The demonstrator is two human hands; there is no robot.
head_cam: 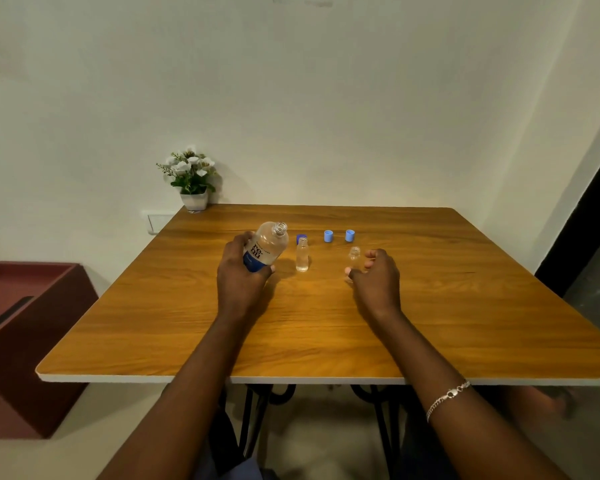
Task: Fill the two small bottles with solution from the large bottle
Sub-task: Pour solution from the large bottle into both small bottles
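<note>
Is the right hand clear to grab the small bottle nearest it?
Probably yes: the right hand is open just beside that bottle, holding nothing, and nothing stands between them.

The counter (326, 334) shows warm orange-brown wood grain with a white edge. The large bottle (269, 244) is clear, and its white label carries dark lettering above a blue band. The left small bottle (302, 259) and right small bottle (354, 252) are clear. The dark blue cap (301, 237) contrasts with the left light blue cap (328, 236) and right light blue cap (350, 235). White flowers (190, 168) with green leaves fill a white pot (194, 200). The cabinet (25, 341) is maroon, the bracelet (447, 396) silver and the wall (326, 98) off-white.
</note>
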